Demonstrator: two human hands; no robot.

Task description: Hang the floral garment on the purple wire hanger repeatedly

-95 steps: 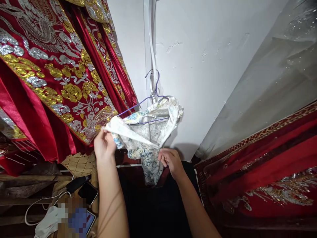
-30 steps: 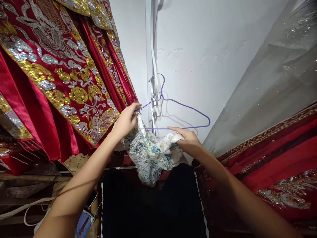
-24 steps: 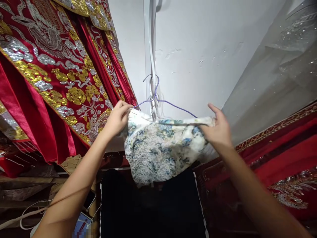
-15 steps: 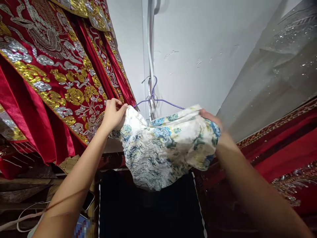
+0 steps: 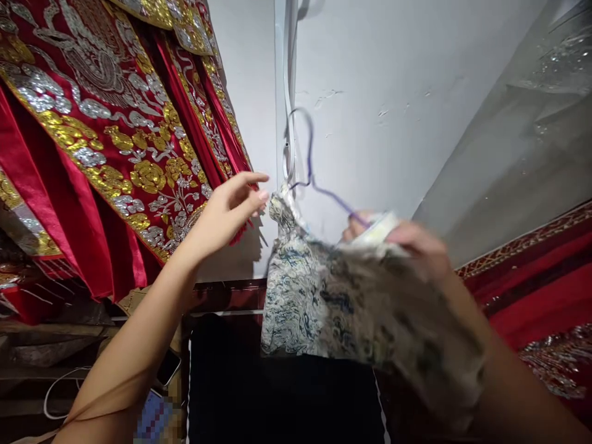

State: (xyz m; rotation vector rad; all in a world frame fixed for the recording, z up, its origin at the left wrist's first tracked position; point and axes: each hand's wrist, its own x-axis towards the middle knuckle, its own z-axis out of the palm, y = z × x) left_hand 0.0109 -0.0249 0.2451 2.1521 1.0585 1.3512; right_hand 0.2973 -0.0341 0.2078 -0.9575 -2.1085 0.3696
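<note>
I am looking up at a purple wire hanger (image 5: pixel 319 185) hanging against the white wall (image 5: pixel 393 92), its hook up beside a white strip (image 5: pixel 287 92) running down the wall. A floral cloth (image 5: pixel 314 296), pale with blue and yellow print, is draping from the hanger and hanging down in front of a dark panel (image 5: pixel 277 401) below. My right hand (image 5: pixel 411 243) is gripping the cloth's upper edge where it lies over the hanger's right arm, fingers curled shut on the fabric; the hand and the near part of the cloth are blurring, so I cannot tell the exact pinch. My left hand (image 5: pixel 229 213) is hovering just left of the cloth's upper left corner, fingers spread loosely and holding nothing, not touching the cloth as far as I can tell. Red embroidered garments (image 5: pixel 106 142) with gold and silver flowers are hanging at the left, close behind that hand. More red embroidered fabric (image 5: pixel 536 296) is lying at the right. A phone (image 5: pixel 167 368) and a white cable (image 5: pixel 60 394) are resting low at the left.
</note>
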